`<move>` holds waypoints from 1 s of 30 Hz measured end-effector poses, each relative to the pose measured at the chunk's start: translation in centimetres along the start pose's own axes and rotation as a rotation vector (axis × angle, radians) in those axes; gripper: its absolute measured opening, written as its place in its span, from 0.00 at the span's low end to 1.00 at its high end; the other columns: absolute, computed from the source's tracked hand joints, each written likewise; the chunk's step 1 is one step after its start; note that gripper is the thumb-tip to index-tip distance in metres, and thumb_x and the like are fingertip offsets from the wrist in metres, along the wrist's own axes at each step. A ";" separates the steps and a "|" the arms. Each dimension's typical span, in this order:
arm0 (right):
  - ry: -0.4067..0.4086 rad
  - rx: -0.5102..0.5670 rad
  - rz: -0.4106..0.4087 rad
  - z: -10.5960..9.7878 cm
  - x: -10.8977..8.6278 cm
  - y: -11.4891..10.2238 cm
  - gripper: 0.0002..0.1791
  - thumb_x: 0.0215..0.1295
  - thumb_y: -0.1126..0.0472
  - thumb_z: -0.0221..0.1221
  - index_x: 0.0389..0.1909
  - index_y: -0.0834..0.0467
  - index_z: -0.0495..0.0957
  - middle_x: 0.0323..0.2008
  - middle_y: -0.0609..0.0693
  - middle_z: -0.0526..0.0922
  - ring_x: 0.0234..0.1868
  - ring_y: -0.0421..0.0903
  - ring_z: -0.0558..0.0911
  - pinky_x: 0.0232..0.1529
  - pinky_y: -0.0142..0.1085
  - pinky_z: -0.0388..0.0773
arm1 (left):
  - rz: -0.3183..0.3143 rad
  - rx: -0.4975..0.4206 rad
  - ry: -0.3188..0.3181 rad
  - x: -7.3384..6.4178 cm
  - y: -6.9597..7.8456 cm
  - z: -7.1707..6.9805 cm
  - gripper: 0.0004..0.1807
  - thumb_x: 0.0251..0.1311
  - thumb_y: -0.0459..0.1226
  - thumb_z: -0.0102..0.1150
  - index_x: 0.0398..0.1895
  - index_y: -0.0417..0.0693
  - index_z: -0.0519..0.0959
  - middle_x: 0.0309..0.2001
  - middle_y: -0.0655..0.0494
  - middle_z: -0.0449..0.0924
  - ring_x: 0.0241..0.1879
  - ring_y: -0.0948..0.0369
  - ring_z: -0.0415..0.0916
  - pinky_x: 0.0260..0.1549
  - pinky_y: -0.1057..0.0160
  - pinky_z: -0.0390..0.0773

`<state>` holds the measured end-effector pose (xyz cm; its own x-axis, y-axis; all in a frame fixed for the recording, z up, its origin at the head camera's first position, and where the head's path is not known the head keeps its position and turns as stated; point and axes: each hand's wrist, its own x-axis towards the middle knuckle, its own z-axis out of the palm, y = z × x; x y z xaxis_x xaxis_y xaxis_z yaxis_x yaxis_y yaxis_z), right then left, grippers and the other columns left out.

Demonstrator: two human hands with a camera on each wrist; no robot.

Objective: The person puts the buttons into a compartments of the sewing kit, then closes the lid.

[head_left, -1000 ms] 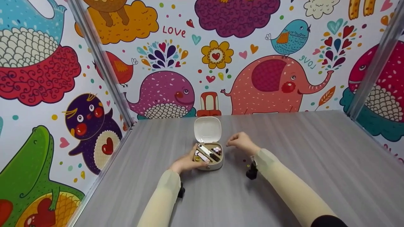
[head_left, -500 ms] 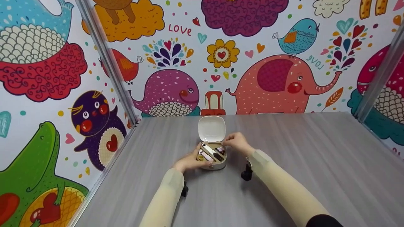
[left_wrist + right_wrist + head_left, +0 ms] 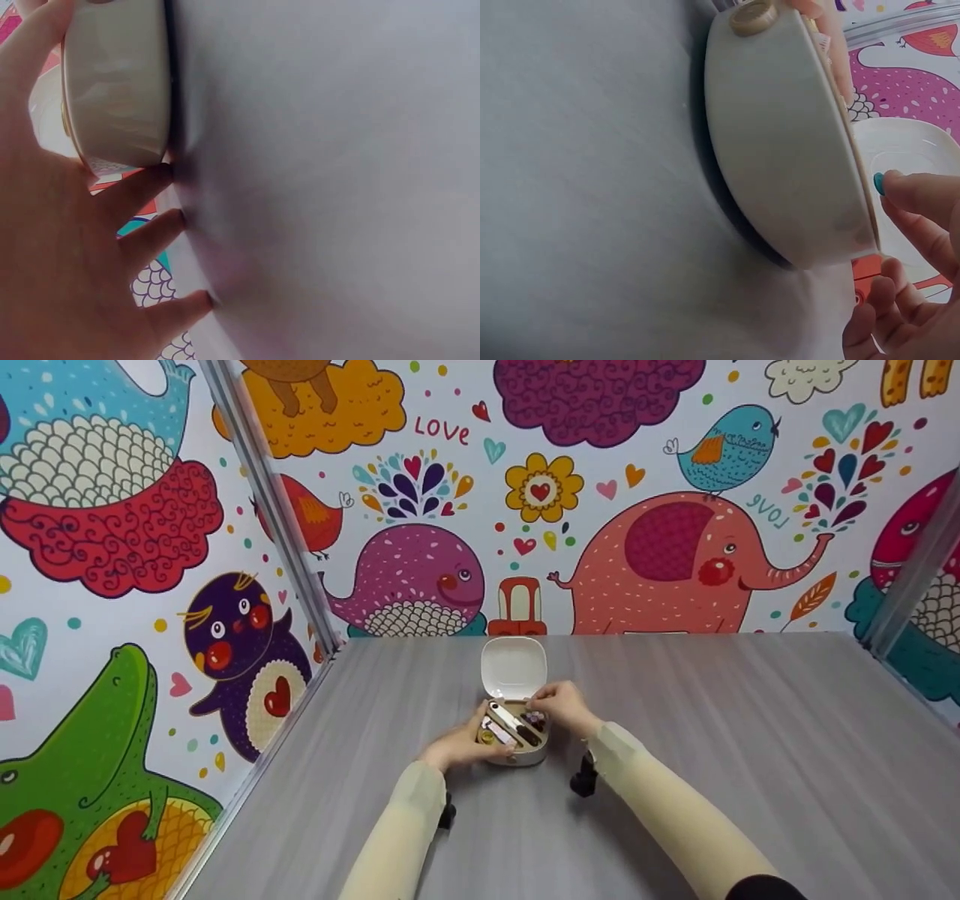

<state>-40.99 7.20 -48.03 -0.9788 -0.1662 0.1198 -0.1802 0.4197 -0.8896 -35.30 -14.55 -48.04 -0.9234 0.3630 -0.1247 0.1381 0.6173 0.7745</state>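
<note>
A small white box [image 3: 534, 757] stands on the table with its lid [image 3: 514, 667] raised at the back. Its tan-edged inside is split by diagonal dividers. A slim white-and-black item [image 3: 512, 723] lies along the middle, with pale pink and yellow things on the left and small pink and dark pieces on the right. My left hand [image 3: 461, 747] grips the box's left side between thumb and fingers; in the left wrist view the other fingers touch the table. Over the right back compartment, my right hand [image 3: 568, 708] pinches a small teal disc [image 3: 879, 184] between thumb and forefinger.
The grey table [image 3: 697, 742] reaches back to a wall [image 3: 637, 420] printed with cartoon animals. Metal posts [image 3: 262, 502] mark the corners. A tan round knob [image 3: 753, 16] sits on the box's front.
My right hand has come left from beside the box to above its right compartment. The left hand keeps its grip. The whole view has shifted slightly, so the scene sits farther right.
</note>
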 end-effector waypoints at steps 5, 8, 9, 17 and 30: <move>0.031 -0.010 0.039 0.4 0.1 0.0 0.04 0.52 0.65 0.69 0.24 0.62 0.85 0.17 0.43 0.77 0.19 0.38 0.70 0.20 0.29 0.65 | 0.007 0.004 0.005 0.2 0.1 0.1 0.61 0.52 0.57 0.67 0.78 0.47 0.39 0.70 0.37 0.58 0.63 0.46 0.63 0.60 0.48 0.63; 0.045 -0.015 0.044 0.7 0.2 0.1 0.04 0.52 0.65 0.69 0.24 0.61 0.85 0.18 0.43 0.78 0.19 0.37 0.71 0.21 0.29 0.66 | 0.011 0.016 0.003 0.2 0.1 0.1 0.60 0.52 0.57 0.67 0.78 0.48 0.39 0.70 0.38 0.58 0.64 0.46 0.62 0.61 0.47 0.62; 0.051 -0.015 0.039 0.8 0.2 0.2 0.04 0.51 0.65 0.69 0.24 0.61 0.85 0.18 0.43 0.79 0.19 0.38 0.71 0.21 0.29 0.66 | 0.010 0.023 0.003 0.1 0.1 0.1 0.60 0.52 0.57 0.66 0.78 0.49 0.39 0.71 0.38 0.57 0.65 0.46 0.61 0.61 0.47 0.62; 0.057 -0.003 0.018 1.4 0.4 0.5 0.04 0.52 0.66 0.69 0.22 0.62 0.84 0.18 0.44 0.79 0.18 0.38 0.72 0.19 0.28 0.67 | 0.006 0.052 0.016 0.1 -0.3 0.0 0.61 0.51 0.59 0.66 0.78 0.49 0.40 0.70 0.38 0.59 0.64 0.45 0.62 0.60 0.46 0.64; 0.086 -0.071 -0.016 1.6 0.3 0.7 0.04 0.52 0.65 0.70 0.23 0.61 0.85 0.18 0.45 0.81 0.19 0.38 0.75 0.21 0.29 0.70 | -0.011 0.049 0.026 0.1 -0.3 0.1 0.62 0.50 0.59 0.67 0.78 0.49 0.40 0.69 0.36 0.59 0.64 0.44 0.62 0.60 0.46 0.63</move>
<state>-41.26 6.02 -49.35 -0.9798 -0.0976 0.1743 -0.1998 0.4799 -0.8543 -35.42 -14.68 -48.34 -0.9337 0.3386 -0.1164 0.1449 0.6548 0.7418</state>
